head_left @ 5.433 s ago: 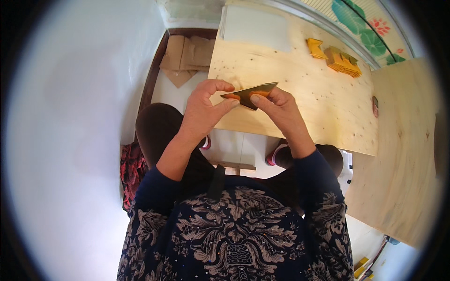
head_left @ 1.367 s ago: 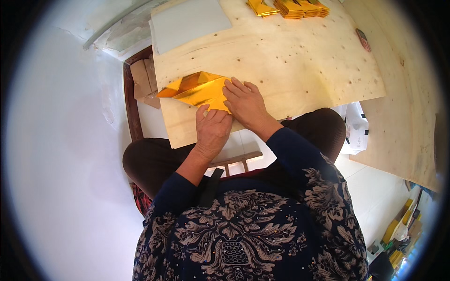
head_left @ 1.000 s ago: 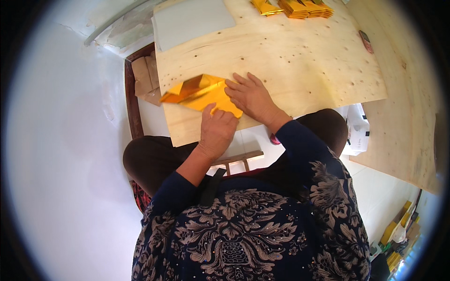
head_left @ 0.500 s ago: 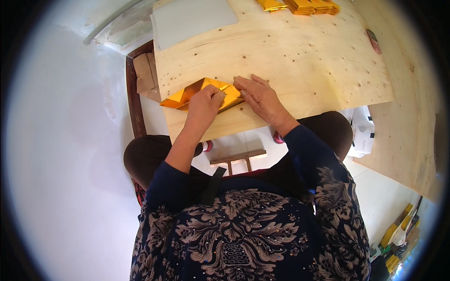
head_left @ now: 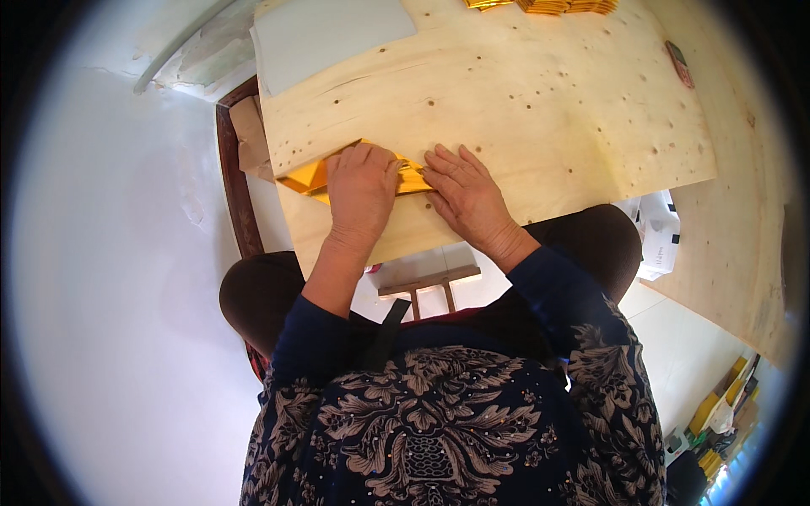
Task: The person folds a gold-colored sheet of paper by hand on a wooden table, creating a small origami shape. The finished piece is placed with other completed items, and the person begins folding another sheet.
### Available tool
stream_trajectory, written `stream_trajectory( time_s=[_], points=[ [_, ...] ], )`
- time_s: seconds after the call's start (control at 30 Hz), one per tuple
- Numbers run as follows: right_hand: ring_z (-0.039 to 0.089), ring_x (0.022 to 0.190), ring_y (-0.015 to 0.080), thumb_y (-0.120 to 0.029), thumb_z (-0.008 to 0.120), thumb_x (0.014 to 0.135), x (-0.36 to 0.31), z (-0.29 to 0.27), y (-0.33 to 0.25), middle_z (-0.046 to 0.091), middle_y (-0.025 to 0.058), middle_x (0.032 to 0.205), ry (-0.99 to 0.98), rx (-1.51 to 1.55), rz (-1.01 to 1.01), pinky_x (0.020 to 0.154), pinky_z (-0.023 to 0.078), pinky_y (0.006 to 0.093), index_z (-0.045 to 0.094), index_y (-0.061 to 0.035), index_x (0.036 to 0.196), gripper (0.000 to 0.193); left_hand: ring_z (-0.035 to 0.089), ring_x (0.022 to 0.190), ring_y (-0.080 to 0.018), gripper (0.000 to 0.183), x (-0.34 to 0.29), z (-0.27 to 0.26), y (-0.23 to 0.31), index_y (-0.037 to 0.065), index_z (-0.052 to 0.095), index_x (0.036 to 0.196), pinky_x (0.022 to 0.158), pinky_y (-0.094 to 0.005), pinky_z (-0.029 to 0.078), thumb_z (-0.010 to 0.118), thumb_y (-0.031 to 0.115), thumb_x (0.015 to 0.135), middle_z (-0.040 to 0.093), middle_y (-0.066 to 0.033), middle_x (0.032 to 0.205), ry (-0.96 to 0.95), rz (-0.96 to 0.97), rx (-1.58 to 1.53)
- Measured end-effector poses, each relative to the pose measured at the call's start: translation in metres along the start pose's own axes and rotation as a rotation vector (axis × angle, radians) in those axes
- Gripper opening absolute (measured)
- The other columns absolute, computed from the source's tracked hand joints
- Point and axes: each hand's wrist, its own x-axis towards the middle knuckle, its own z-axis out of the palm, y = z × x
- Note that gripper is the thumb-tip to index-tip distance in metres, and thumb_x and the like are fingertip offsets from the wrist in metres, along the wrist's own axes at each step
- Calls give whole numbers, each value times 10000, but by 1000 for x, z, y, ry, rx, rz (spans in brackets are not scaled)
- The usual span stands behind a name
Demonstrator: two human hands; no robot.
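A sheet of shiny gold foil paper point(head_left: 309, 175), folded into a long pointed shape, lies on the near left part of the wooden table. My left hand point(head_left: 361, 190) covers its middle, fingers curled down and closed on the paper; the fingertips are partly hidden. At the paper's right end, my right hand point(head_left: 472, 196) rests nearly flat with its fingers stretched out. Its thumb side and fingertips touch the foil's tip, and it grips nothing.
The pale plywood table point(head_left: 540, 126) has its near edge above my knees. A white sheet point(head_left: 337, 38) lies far left. Folded gold paper pieces point(head_left: 565, 6) are stacked at the far edge. A red-and-dark phone-like object point(head_left: 678, 64) lies far right. A wooden stool point(head_left: 430, 281) stands below.
My left hand has turned from a pinch near the paper's middle to knuckles-up over it. My right hand has flattened and shifted slightly down. The view has moved a little.
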Motion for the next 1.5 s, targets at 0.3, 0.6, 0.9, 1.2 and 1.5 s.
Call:
stream_trajectory(
  time_s=[0.3, 0.6, 0.9, 1.2, 1.5],
  points=[
    [554, 1173, 296, -91, 727, 792, -2, -11, -16, 602, 115, 1229, 106, 60, 76, 1077, 384, 463, 640, -52, 1188, 407, 642, 728, -246, 151, 0, 4, -8, 31, 697, 847, 685, -341, 497, 720, 180, 842, 665, -108, 813, -172, -657, -426],
    [545, 861, 234, -121, 736, 753, -15, -9, -29, 578, 37, 920, 18, -1, 98, 783, 395, 389, 651, -74, 1196, 453, 522, 516, -65, 113, 4, 4, -4, -6, 690, 863, 495, -227, 416, 710, 103, 882, 622, -16, 640, -144, -739, -534],
    [501, 695, 201, -134, 766, 735, -13, -9, -27, 492, 15, 731, -1, -120, 62, 683, 364, 356, 644, -77, 1253, 535, 520, 555, -56, 126, 6, 1, -2, -9, 694, 903, 534, -216, 431, 705, 117, 898, 628, -25, 671, -161, -784, -569],
    [517, 714, 189, -179, 742, 746, -15, -11, -25, 522, 6, 748, -11, -113, 74, 694, 381, 353, 644, -61, 1247, 525, 547, 578, -61, 130, 8, -1, 3, -3, 695, 910, 560, -222, 458, 694, 128, 910, 645, -23, 695, -168, -823, -515],
    [508, 669, 196, -167, 774, 737, -17, -11, -22, 515, 11, 718, 16, -106, 89, 670, 365, 353, 651, -57, 1236, 525, 548, 530, -88, 86, 6, 5, -1, 13, 671, 865, 534, -252, 447, 698, 92, 886, 615, -38, 632, -147, -841, -535]
  ],
)
